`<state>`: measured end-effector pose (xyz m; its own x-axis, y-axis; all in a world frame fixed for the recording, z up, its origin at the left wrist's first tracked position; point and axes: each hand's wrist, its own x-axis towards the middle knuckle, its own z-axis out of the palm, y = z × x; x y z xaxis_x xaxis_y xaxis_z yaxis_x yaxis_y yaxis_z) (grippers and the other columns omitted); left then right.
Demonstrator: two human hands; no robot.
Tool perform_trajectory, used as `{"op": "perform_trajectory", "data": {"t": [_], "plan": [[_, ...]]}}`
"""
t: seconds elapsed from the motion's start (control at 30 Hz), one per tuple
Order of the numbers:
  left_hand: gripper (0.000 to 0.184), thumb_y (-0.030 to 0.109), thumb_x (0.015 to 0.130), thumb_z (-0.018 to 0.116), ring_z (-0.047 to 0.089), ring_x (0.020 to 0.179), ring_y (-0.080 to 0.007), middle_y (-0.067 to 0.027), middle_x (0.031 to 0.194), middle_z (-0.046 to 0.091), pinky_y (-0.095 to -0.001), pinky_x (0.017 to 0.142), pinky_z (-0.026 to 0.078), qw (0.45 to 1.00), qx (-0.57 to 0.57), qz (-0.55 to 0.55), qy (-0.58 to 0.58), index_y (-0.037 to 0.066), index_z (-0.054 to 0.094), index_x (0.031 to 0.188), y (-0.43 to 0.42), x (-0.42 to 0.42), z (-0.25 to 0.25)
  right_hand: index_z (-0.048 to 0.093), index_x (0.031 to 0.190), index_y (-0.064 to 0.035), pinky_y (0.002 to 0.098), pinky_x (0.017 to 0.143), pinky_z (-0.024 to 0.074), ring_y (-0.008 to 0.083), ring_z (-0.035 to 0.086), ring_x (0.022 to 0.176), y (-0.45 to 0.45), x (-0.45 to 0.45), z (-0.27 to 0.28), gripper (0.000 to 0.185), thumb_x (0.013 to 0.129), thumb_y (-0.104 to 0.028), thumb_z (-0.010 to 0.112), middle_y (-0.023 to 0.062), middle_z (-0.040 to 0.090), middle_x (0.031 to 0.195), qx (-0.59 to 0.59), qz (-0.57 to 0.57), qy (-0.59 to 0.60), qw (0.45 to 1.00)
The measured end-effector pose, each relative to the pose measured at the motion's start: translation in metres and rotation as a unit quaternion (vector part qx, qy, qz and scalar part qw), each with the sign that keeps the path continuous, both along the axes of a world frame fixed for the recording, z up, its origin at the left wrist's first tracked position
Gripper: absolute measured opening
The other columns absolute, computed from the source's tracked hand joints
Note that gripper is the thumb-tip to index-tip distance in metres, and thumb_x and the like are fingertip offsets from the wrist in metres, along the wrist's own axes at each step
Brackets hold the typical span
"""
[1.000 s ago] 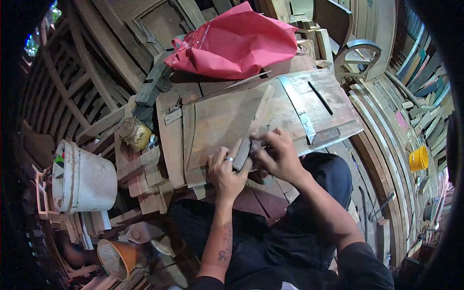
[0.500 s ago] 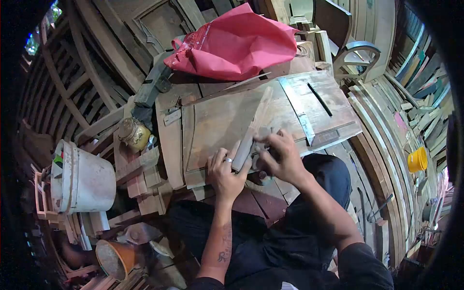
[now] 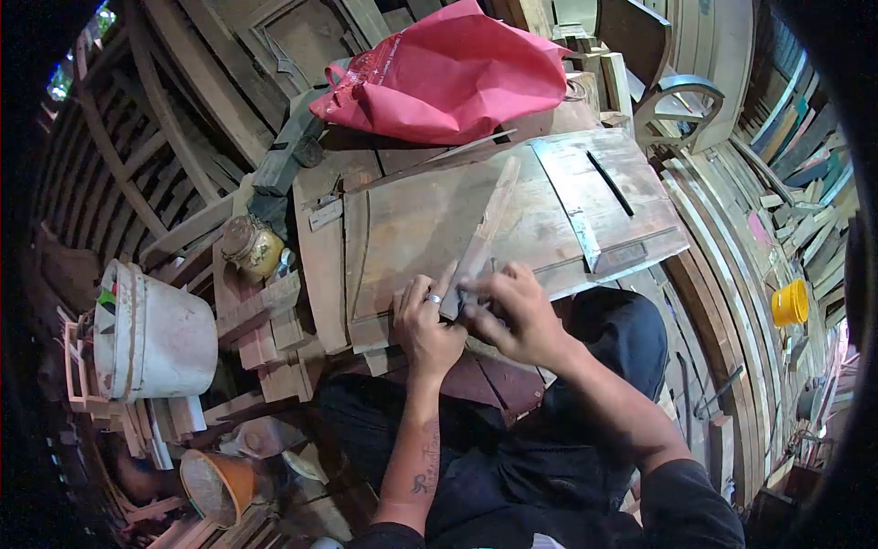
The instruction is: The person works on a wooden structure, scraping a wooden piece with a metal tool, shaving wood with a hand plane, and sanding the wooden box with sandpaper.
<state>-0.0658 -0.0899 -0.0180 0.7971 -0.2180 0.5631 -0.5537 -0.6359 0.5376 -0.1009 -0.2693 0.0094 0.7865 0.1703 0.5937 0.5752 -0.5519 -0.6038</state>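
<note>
A narrow wooden strip (image 3: 495,207) lies at a slant over a flat wooden panel (image 3: 402,229). My left hand (image 3: 428,334), with a ring on one finger, grips the strip's near end from the left. My right hand (image 3: 519,316) is curled at the same end from the right, its fingertips against the strip. Something small and dark seems to be in those fingers, but blur hides what it is. A metal strip (image 3: 565,201) crosses the panel to the right, beside a thin black bar (image 3: 610,183).
Behind the panel lies a red bag (image 3: 448,78). At left stand a jar (image 3: 253,247), a white bucket (image 3: 165,334) and an orange bucket (image 3: 229,485). Long boards (image 3: 732,320) and a yellow container (image 3: 790,303) are on the right. My knee (image 3: 626,334) sits close under the panel.
My right hand has moved left and slightly down along the strip, closer to my left hand. My left hand keeps its grip on the near end.
</note>
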Motion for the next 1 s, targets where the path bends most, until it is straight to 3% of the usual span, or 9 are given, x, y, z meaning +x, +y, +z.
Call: {"op": "perform_trajectory", "data": {"t": [0.07,0.27,0.3,0.37,0.6,0.7,0.8,0.87,1.0], "plan": [[0.062,0.007,0.072,0.077,0.058,0.085,-0.0343,-0.0106,0.090,0.059,-0.0446,0.082,0.046,1.000,-0.003,-0.001,0.002,0.008,0.076,0.134,0.002,0.000,0.001,0.071,0.126,-0.0095,0.0441,0.091,0.0449,0.0307,0.059,0.099,0.000,-0.004,0.000,0.040,0.088,-0.016,0.078,0.0084,0.071,0.102,-0.021,0.032,0.037,0.999],[0.067,0.010,0.071,0.080,0.058,0.086,-0.0344,-0.0108,0.091,0.059,-0.0457,0.083,0.047,1.000,-0.007,0.002,0.007,0.011,0.073,0.138,-0.002,0.000,0.003,0.075,0.121,-0.0085,0.0428,0.086,0.0435,0.0299,0.056,0.089,-0.021,0.013,0.002,0.032,0.090,-0.013,0.076,0.0098,0.071,0.099,0.010,-0.111,0.084,0.990],[0.067,0.010,0.071,0.080,0.058,0.086,-0.0344,-0.0108,0.091,0.059,-0.0457,0.083,0.047,1.000,-0.008,0.002,0.005,0.011,0.073,0.138,-0.002,0.000,0.003,0.075,0.121,-0.0085,0.0428,0.086,0.0436,0.0301,0.055,0.089,-0.021,0.011,0.004,0.032,0.090,-0.012,0.076,0.0099,0.071,0.099,0.003,-0.099,0.068,0.993],[0.058,0.027,0.078,0.084,0.059,0.087,-0.0328,-0.0095,0.093,0.058,-0.0451,0.080,0.045,1.000,0.014,0.006,0.001,0.011,0.075,0.133,0.000,0.000,0.002,0.074,0.122,-0.0086,0.0430,0.086,0.0447,0.0306,0.055,0.089,-0.015,0.002,0.000,0.032,0.090,-0.012,0.077,0.0099,0.070,0.098,0.009,-0.058,0.056,0.997],[0.060,0.025,0.077,0.083,0.059,0.087,-0.0329,-0.0095,0.091,0.058,-0.0453,0.080,0.045,1.000,0.002,-0.009,-0.009,0.012,0.075,0.135,0.002,0.004,-0.005,0.074,0.124,-0.0038,0.0413,0.077,0.0463,0.0280,0.055,0.082,-0.012,0.008,0.003,0.036,0.088,-0.010,0.079,0.0112,0.065,0.085,0.009,-0.004,0.020,1.000],[0.062,0.025,0.076,0.083,0.059,0.087,-0.0333,-0.0099,0.091,0.058,-0.0455,0.081,0.045,1.000,-0.001,-0.004,-0.010,0.012,0.074,0.136,0.000,0.002,-0.003,0.073,0.125,-0.0034,0.0416,0.078,0.0478,0.0284,0.055,0.082,-0.010,0.010,0.002,0.035,0.092,-0.012,0.079,0.0127,0.065,0.086,0.024,-0.050,0.032,0.998],[0.062,0.012,0.073,0.078,0.059,0.087,-0.0334,-0.0112,0.093,0.060,-0.0446,0.083,0.046,1.000,0.001,0.004,0.006,0.006,0.075,0.135,0.000,0.000,0.000,0.073,0.126,-0.0036,0.0401,0.079,0.0485,0.0285,0.056,0.084,-0.005,0.003,0.003,0.035,0.093,-0.012,0.079,0.0121,0.066,0.087,0.022,-0.063,0.051,0.996],[0.061,0.012,0.073,0.078,0.059,0.087,-0.0333,-0.0111,0.093,0.060,-0.0442,0.083,0.046,1.000,0.014,-0.003,-0.011,0.007,0.075,0.134,0.002,0.002,-0.003,0.073,0.121,-0.0050,0.0442,0.085,0.0490,0.0329,0.058,0.090,-0.001,-0.004,0.003,0.033,0.091,-0.015,0.081,0.0118,0.073,0.102,0.021,0.016,0.026,0.999],[0.058,0.025,0.078,0.082,0.059,0.086,-0.0345,-0.0104,0.091,0.058,-0.0455,0.081,0.045,1.000,0.018,0.002,-0.002,0.013,0.075,0.135,0.002,0.000,-0.001,0.073,0.121,-0.0073,0.0437,0.086,0.0478,0.0324,0.058,0.090,-0.012,0.004,0.011,0.031,0.092,-0.016,0.080,0.0098,0.074,0.104,-0.022,0.004,0.039,0.999]]}}
